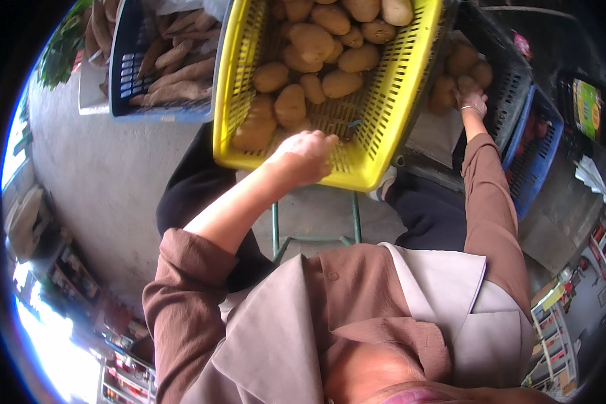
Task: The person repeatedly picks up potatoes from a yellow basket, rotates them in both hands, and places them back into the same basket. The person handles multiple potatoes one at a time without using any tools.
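A yellow plastic basket (373, 179) holding many potatoes (310, 43) stands in front of me, tilted in the view. My left hand (305, 154) is over its near edge with the fingers curled; whether it holds anything is hidden. On the right, my right hand (470, 96) reaches into a dark plastic crate (507, 96) and touches a potato among several potatoes (462, 59) there. A pale sheet, perhaps cardboard, lies under them. A bracelet is on the right wrist.
At the upper left, a blue basket (164, 117) holds sweet potatoes (182, 76), with leafy greens (63, 55) beyond. A blue crate (535, 166) with reddish produce is beside the dark crate. Green metal legs (356, 217) stand below the yellow basket. Shelves are at the lower corners.
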The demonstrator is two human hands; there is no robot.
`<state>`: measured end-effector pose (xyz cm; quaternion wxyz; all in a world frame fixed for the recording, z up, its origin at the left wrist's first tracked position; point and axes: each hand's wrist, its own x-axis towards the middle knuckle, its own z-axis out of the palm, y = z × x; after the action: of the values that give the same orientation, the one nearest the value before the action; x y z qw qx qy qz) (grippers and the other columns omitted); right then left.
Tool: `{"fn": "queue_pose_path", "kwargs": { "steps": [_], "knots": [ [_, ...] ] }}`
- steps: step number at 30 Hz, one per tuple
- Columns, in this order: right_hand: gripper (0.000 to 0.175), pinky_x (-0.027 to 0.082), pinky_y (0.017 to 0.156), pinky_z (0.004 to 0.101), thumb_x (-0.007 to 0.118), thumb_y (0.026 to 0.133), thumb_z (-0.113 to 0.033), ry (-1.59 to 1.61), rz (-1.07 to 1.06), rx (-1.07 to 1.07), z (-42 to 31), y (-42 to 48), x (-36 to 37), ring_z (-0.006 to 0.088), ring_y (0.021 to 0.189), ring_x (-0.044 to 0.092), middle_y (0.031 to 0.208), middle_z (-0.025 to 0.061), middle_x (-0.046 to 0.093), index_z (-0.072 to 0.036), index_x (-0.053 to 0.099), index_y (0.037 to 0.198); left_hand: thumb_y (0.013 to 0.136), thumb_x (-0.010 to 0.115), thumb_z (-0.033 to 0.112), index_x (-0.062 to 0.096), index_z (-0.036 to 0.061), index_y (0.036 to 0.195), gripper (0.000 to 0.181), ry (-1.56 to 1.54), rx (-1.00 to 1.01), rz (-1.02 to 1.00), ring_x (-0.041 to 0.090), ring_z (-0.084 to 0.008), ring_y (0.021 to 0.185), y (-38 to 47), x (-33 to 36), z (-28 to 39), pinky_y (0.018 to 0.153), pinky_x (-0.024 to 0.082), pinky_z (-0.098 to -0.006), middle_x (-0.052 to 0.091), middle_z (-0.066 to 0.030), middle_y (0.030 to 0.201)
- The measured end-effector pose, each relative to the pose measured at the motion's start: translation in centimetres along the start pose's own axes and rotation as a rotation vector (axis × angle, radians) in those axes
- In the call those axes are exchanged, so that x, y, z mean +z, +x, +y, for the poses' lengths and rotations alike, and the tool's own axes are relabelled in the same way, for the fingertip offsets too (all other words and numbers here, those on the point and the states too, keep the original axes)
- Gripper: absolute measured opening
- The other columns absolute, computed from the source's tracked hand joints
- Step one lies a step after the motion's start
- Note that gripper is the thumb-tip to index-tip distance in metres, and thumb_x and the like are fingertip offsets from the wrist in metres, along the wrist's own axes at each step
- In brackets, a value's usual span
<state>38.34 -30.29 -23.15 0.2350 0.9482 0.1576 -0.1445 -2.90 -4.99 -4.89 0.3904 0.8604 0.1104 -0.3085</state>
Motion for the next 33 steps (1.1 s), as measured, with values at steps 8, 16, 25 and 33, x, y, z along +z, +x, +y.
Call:
{"fn": "queue_pose_path", "kwargs": {
  "steps": [8, 16, 25, 33],
  "knots": [
    [0.061, 0.046, 0.094, 0.047, 0.066, 0.082, -0.049, 0.513, 0.378, 0.049, -2.7, -0.6, -7.8, 0.0354, 0.119, 0.054, 0.128, 0.0177, 0.056, -0.012, 0.054, 0.129, 0.079, 0.064, 0.022, 0.057, 0.0048, 0.118, 0.043, -0.007, 0.015, -0.334, 0.061, -0.0361, 0.105, -1.4, 1.9, 1.5, 0.091, 0.048, -0.0457, 0.062, -0.0202, 0.108],
    [0.034, 0.057, 0.057, 0.029, 0.067, 0.091, -0.03, 1.328, -1.047, -0.662, -23.1, -16.8, -13.5, 0.0176, 0.071, 0.067, 0.093, 0.0121, 0.068, 0.001, 0.065, 0.103, 0.081, 0.061, 0.018, 0.065, 0.0052, 0.111, 0.034, 0.035, -0.03, -0.398, 0.065, -0.0331, 0.102, -3.1, 0.5, 1.5, 0.086, 0.052, -0.0419, 0.068, -0.0173, 0.104],
    [0.095, 0.05, 0.091, 0.0388, 0.076, 0.069, -0.058, 0.81, -0.787, -0.195, -35.5, -26.3, -0.5, 0.031, 0.118, 0.057, 0.13, 0.0218, 0.058, 0.006, 0.048, 0.134, 0.084, 0.066, 0.02, 0.072, 0.009, 0.111, 0.03, 0.125, -0.12, -0.443, 0.067, -0.0225, 0.105, -5.2, -1.6, 1.6, 0.081, 0.056, -0.0351, 0.069, -0.0082, 0.115],
    [0.101, 0.049, 0.094, 0.0392, 0.084, 0.055, -0.054, 0.75, -0.474, -0.502, -27.8, -26.2, -9.3, 0.0344, 0.113, 0.059, 0.119, 0.0202, 0.062, -0.003, 0.045, 0.132, 0.087, 0.059, 0.019, 0.069, 0.007, 0.114, 0.031, 0.165, -0.287, -0.151, 0.066, -0.0228, 0.108, -5.0, -5.7, -1.4, 0.085, 0.054, -0.0321, 0.068, -0.0119, 0.118]
  ]
}}
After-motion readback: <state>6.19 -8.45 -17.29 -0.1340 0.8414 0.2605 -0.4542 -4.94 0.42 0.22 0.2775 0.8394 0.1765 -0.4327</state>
